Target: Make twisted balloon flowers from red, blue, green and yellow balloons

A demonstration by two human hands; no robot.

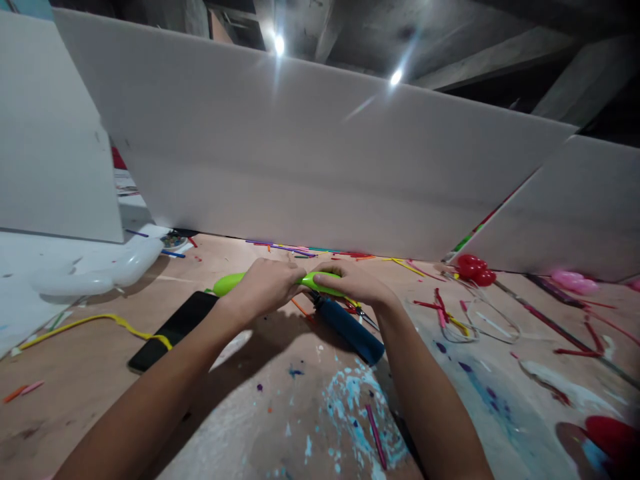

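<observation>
Two hands: both closed on one green balloon [235,283], a long thin one held level just above the desk [260,427].
Left hand [265,288]: fingers wrapped over the balloon near its middle, knuckles up, so the inflated left end stuck out free beyond the fist toward the phone.
Right hand [353,283]: fingers pinched round the balloon's right part, thumb lying along its near side; the grip looked firm, clenched rather than slack.
Balloon against the fingers: it ran through both fists, showing as a rounded green tip left of the left hand, a short bright stretch between the two hands, and nothing clear past the right hand.
Why held so: with the fists nearly touching, the short span between them was the part being worked, judged from the grip alone.
Blue pump [350,328]: lay slantwise on the desk just under and near the right wrist, within easy reach, not touched.
Black phone [173,331]: flat on the desk beside the left forearm, a yellow balloon strip [95,323] draped across its lower end.
Red balloons [474,268]: a small cluster well to the right, by the foot of the white board [320,153].
Scraps: coloured uninflated balloons strewn along the board's base and over the paint-spattered desk.
</observation>
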